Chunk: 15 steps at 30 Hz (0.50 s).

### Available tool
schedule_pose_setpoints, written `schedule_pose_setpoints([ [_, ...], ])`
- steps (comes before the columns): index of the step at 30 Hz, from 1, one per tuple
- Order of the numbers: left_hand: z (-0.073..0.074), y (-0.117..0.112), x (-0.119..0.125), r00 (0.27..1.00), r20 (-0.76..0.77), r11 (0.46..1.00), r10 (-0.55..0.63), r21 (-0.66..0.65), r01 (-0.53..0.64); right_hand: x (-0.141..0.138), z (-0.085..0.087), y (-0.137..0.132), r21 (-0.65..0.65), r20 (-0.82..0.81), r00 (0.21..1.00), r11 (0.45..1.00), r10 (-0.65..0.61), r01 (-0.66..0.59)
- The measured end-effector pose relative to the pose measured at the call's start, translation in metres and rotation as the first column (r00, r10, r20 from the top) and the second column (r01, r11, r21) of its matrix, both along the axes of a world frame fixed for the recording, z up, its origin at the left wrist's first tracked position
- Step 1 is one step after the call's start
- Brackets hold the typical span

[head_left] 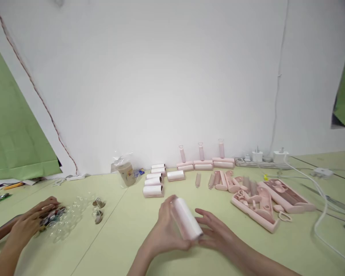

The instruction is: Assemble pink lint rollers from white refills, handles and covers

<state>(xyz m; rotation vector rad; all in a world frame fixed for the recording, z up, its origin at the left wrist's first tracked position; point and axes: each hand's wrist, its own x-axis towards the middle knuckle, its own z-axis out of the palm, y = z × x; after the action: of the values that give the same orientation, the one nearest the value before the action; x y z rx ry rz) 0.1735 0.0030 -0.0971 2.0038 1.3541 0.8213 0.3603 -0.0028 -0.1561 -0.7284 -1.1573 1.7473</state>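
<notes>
My left hand (164,234) is closed around a white lint-roller refill roll (186,218), fingers at its upper end and thumb near its lower end. The roll is tilted above the table, slightly blurred. My right hand (215,232) is beside the roll's lower right end, its fingers spread; some fingertips appear to touch it, though the contact is partly hidden. Beyond my hands, several more white rolls (153,191) lie in a column, with a separate roll (176,176) to their right.
Pink lint rollers (203,165) stand along the wall. Pink plastic parts (255,199) are piled at right, near a power strip (258,164) and white cable (322,214). A bagged cup (125,172) stands at back left. Another person's hands (31,220) work beside clear bubble-like pieces (71,218).
</notes>
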Motion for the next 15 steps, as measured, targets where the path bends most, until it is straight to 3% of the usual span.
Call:
schedule_pose_setpoints([
  [1,0.003,0.003,0.008,0.99,-0.076,0.993,-0.12,-0.002,0.12,-0.003,-0.003,-0.002,-0.122,-0.152,0.986,0.989,0.071,-0.09],
  [3,0.012,0.012,0.025,0.898,-0.271,0.935,-0.346,-0.017,0.355,-0.003,-0.007,0.0,-0.261,-0.371,0.916,0.929,0.154,-0.262],
  [6,0.029,0.027,0.051,0.707,-0.521,0.853,-0.478,-0.08,0.516,0.003,-0.012,0.006,-0.386,-0.495,0.86,0.857,0.12,-0.342],
  [9,0.044,0.042,0.068,0.593,-0.644,0.841,-0.483,-0.154,0.518,0.007,-0.014,0.009,-0.501,-0.498,0.867,0.825,-0.026,-0.262],
  [12,0.058,0.048,0.071,0.604,-0.659,0.873,-0.448,-0.178,0.454,0.008,-0.016,0.009,-0.548,-0.514,0.844,0.816,-0.152,-0.186],
  [15,0.068,0.048,0.063,0.619,-0.641,0.88,-0.453,-0.212,0.425,0.008,-0.016,0.008,-0.541,-0.558,0.813,0.816,-0.169,-0.201],
])
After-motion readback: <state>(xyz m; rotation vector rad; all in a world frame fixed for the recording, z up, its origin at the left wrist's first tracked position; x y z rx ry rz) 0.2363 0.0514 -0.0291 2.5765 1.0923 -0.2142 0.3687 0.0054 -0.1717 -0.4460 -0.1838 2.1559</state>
